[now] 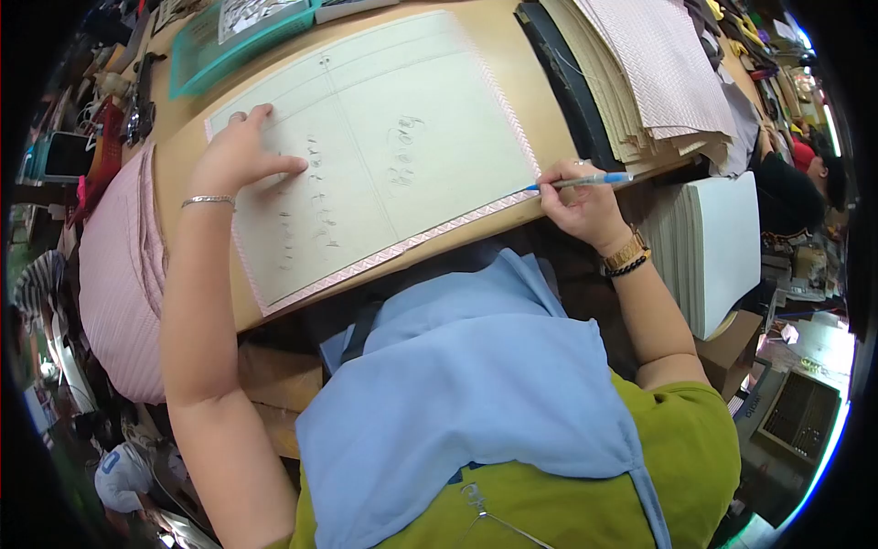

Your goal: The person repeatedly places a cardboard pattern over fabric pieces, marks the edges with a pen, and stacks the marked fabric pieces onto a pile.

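Note:
A large pale template sheet (366, 137) with pencil-like lines and handwriting lies on the table, over a piece of pink patterned material (366, 270) whose edge shows as a narrow border. My left hand (240, 151) presses on the sheet's left side, thumb and forefinger spread apart. At the sheet's near right corner, my right hand (585, 212) grips a blue-and-silver pen (594, 179). The pen's blue tip points left and meets the corner by the pink border; whether it touches the material I cannot tell.
Stacked pink and tan sheets (663, 73) lie at the right beside a dark folder edge (567, 91). Folded pink fabric (119, 274) hangs at the left. A teal basket (206, 59) stands at the back. White stacked sheets (727, 247) and a person (796, 192) are to the right.

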`<state>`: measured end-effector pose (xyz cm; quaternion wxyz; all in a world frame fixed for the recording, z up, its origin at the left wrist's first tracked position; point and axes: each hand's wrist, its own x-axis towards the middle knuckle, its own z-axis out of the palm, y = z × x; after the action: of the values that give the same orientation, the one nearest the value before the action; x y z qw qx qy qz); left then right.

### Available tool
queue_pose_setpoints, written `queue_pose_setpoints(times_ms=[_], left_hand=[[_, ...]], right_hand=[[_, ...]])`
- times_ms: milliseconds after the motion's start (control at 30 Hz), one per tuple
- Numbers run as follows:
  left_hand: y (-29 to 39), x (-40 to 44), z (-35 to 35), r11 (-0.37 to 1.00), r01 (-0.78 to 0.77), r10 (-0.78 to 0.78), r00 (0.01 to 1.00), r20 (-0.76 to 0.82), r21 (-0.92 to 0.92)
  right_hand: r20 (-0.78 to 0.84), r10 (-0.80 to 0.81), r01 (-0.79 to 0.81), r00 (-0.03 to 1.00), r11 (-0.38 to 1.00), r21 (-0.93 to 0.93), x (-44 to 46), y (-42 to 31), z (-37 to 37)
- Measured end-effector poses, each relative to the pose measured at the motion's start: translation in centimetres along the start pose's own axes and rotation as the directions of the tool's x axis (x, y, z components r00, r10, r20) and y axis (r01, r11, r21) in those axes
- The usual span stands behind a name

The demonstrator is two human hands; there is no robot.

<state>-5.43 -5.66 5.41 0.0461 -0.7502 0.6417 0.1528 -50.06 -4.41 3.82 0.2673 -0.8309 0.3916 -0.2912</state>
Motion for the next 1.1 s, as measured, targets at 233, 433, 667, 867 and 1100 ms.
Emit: queue_pose_setpoints(times_ms=[233, 433, 667, 867, 1100], left_hand=[[0.7, -0.7, -0.6, 0.999, 0.028, -0.028, 1.0, 0.001, 0.029], [0.0, -1.5, 1.1, 0.999, 0.029, -0.025, 0.994, -0.109, 0.033], [-2.9, -7.1, 7.5, 0.946, 0.126, -0.248, 0.874, -0.418, -0.298], [-2.6, -8.1, 8.2, 0.953, 0.101, -0.23, 0.856, -0.463, -0.286], [-2.4, -7.6, 8.4, 0.967, 0.109, -0.206, 0.867, -0.455, -0.229]], right_hand=[[0.098, 0.138, -0.155, 0.986, 0.968, 0.199, 0.4, -0.3, 1.4], [-0.038, 0.293, -0.231, 0.955, 0.822, 0.521, 1.9, 1.1, 0.8], [-0.148, 0.056, -0.057, 0.987, 0.998, 0.002, 3.0, 3.0, 3.9], [-0.15, 0.034, -0.04, 0.988, 0.999, -0.036, 3.0, 3.7, 4.1], [-0.147, 0.057, -0.061, 0.987, 0.998, -0.022, 2.9, 3.5, 4.2]])
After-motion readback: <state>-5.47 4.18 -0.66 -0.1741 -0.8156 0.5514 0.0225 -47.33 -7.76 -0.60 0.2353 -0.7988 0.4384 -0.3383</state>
